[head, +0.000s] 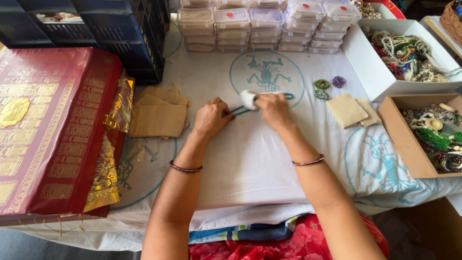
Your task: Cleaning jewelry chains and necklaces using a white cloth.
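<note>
Blue string (240, 110) (taut) between hands

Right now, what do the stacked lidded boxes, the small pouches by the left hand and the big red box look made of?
Stacked lidded boxes: clear, glossy plastic, contents showing through. Pouches: matte tan fabric, probably a coarse weave. Big red box: likely card, maroon with shiny gold embossing.

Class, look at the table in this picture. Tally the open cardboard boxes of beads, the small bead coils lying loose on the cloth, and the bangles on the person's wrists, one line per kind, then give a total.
Open boxes of beads: 2 (white box, brown box)
Loose bead coils: 3 (green, purple, grey-green)
Wrist bangles: 2 (left, right)
Total: 7
</note>
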